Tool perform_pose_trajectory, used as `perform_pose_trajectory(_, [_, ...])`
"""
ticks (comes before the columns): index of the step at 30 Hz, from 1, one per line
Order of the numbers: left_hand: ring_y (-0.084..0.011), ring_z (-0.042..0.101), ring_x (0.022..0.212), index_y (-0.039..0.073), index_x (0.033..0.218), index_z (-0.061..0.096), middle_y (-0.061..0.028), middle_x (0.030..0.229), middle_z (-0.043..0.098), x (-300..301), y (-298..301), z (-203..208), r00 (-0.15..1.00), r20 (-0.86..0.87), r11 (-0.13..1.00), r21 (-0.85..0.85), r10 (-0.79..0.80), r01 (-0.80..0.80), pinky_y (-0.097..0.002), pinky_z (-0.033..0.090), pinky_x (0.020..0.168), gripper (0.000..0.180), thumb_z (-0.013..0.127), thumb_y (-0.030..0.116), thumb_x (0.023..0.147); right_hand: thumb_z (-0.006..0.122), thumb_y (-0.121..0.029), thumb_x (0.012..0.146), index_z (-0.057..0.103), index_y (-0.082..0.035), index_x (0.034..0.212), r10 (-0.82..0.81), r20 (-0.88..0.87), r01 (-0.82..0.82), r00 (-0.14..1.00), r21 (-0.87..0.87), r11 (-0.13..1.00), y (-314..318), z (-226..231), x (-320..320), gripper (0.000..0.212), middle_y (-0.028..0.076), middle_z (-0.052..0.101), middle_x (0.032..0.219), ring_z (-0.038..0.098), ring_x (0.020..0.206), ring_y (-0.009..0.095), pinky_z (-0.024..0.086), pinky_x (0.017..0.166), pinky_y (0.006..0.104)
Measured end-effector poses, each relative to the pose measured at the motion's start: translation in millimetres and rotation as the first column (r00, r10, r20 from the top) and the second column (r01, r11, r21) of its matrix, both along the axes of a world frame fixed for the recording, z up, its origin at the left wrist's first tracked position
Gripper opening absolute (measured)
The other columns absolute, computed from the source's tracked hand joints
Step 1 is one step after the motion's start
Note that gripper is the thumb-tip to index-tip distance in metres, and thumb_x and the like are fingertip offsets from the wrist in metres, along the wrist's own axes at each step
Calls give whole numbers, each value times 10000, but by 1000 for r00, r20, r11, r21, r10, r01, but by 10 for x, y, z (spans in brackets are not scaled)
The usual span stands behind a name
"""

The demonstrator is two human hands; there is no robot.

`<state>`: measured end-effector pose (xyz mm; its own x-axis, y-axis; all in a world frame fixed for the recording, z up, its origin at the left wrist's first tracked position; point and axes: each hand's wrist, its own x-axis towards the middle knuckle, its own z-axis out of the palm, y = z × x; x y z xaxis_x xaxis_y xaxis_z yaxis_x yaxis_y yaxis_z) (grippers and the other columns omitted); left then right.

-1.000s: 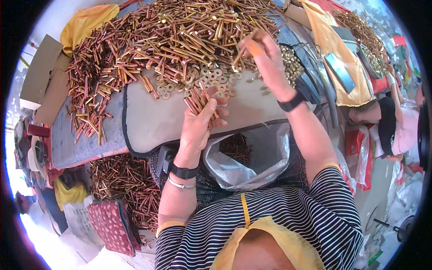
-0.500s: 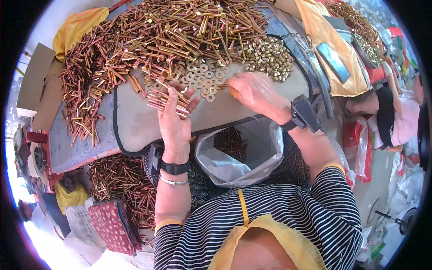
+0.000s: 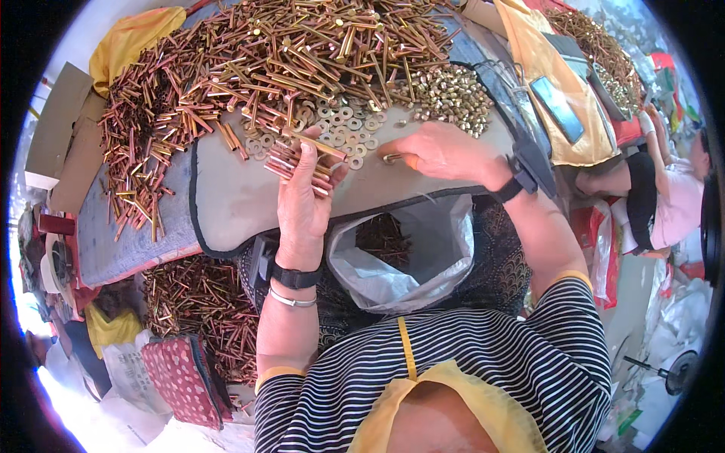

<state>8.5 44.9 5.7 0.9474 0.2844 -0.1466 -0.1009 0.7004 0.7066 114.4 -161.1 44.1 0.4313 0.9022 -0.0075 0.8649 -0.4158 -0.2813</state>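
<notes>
A bundle of copper-coloured bolts [image 3: 285, 167] rests in my left hand [image 3: 300, 204], thumb over them and fingers curled round. My right hand [image 3: 451, 155] is closed just right of it, above the grey mat [image 3: 234, 215]. Between its thumb and forefinger shows a small shiny nut [image 3: 392, 158], partly hidden. Flat washers [image 3: 349, 125] lie spread on the mat just beyond both hands. A heap of gold-coloured nuts [image 3: 451, 97] sits behind my right hand. Farther back a large pile of loose bolts [image 3: 294, 53] covers the table.
An open white plastic bag [image 3: 362, 283] with bolts inside lies on my lap. More bolts [image 3: 192, 309] are heaped lower left. A phone [image 3: 557, 110] rests on yellow cloth at right. A cardboard box [image 3: 64, 128] stands far left; another person [image 3: 672, 200] is at far right.
My left hand has shifted slightly right with the bolts. My right hand has drawn slightly right and nearer me, and a small shiny nut now shows at its fingertips.
</notes>
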Motion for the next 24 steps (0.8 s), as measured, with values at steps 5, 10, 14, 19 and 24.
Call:
perform_pose_trajectory(5, [-135,631,791,90,1091,577,-30,926,636,6,34,-164,998,37,996,-68,-47,49,-276,529,654,231,639,205,901,559,-98,846,639,-101,1079,-274,-67,278,959,377,883,-35,-165,-264,247,155,598,687,584,585,283,457,548,364])
perform_pose_trajectory(10, [-159,657,853,126,1023,580,-34,949,652,-4,-81,-88,996,-88,1000,-24,1,-3,-326,564,672,157,627,224,909,610,-10,846,658,-52,1066,-168,-456,442,874,601,666,41,37,-463,229,33,481,588,398,511,60,334,470,220])
perform_pose_trajectory(14, [-173,663,887,124,1042,581,-50,985,661,-23,-100,-49,997,-66,999,-26,-49,47,-335,566,689,170,621,228,913,626,8,832,672,-52,1044,-152,-294,309,944,625,717,110,76,-477,225,42,512,630,408,514,63,337,467,234])
perform_pose_trajectory(19, [-169,655,880,119,1077,560,-43,990,648,-17,-180,-14,990,-26,977,163,-136,138,-332,560,681,161,594,169,928,673,-125,839,599,-62,1190,-202,-186,274,962,620,735,145,43,-507,364,93,575,800,499,623,158,400,534,281])
perform_pose_trajectory(24, [-152,627,920,99,1106,530,-11,1038,598,-45,-623,-178,982,65,981,95,-175,168,-326,565,650,159,534,160,959,660,-305,861,394,5,1375,-78,80,-19,994,809,588,311,-164,-545,656,141,584,1006,568,946,288,450,780,334])
